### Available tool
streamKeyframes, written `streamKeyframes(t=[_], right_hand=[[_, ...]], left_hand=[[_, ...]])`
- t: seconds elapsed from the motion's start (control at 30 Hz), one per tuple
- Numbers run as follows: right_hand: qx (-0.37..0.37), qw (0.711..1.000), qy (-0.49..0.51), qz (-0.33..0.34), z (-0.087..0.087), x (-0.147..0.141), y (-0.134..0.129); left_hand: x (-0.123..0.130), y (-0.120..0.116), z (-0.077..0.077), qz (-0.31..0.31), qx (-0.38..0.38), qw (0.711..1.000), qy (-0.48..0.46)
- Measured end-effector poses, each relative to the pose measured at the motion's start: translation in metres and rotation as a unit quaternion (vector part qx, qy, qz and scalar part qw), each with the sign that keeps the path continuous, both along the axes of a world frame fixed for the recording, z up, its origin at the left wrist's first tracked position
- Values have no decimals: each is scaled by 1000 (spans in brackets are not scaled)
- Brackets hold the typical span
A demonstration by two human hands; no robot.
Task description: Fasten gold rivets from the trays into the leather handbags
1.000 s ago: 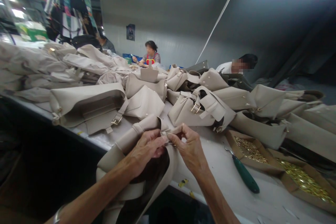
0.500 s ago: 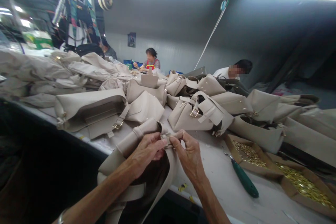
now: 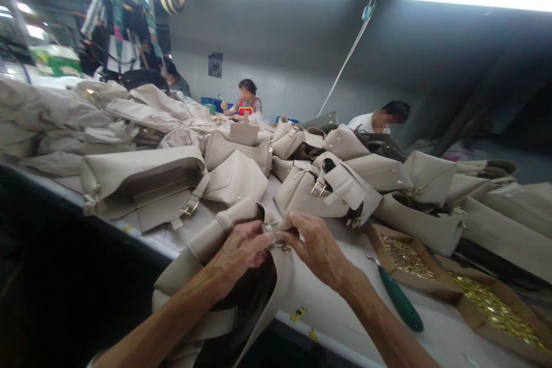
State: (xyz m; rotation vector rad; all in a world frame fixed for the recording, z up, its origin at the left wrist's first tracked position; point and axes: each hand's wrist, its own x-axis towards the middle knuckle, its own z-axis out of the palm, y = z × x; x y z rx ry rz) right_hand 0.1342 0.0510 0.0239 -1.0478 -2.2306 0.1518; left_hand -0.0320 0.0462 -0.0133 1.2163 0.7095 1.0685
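the beige bag (image 3: 207, 241) slants across the near edge of the table (image 3: 319, 305), its dark mouth open and its lower part hanging past that edge. at the mouth's upper rim the left hand (image 3: 244, 247) pinches a pale strip (image 3: 271, 232) between thumb and fingers. the right hand (image 3: 313, 247) pinches at the strip's other side, thumb against forefinger, though exactly what lies inside that grip is too blurred to tell. a small gold fitting (image 3: 285, 248) sits just below it. for such fiddly work it seems best to hold the left pinch firm and close while the right makes small, straight moves; hard tugging would likely crease the material. resting more of the bag on the table would probably ease its drag. the hook tool (image 3: 399, 299) lies toward the table's right, beside cardboard boxes (image 3: 451, 293) of gold pieces. farther in from the near edge, other beige bags (image 3: 237, 178) crowd together.
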Motion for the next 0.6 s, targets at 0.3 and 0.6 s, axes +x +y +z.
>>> streamKeyframes(t=[0.3, 0.6], right_hand=[[-50, 975, 189, -108, -24, -22, -4], [11, 964, 224, -146, -32, -30, 1]], left_hand=[[3, 3, 0, 22, 10, 1000, 11], [2, 9, -1, 26, 6, 1000, 7]])
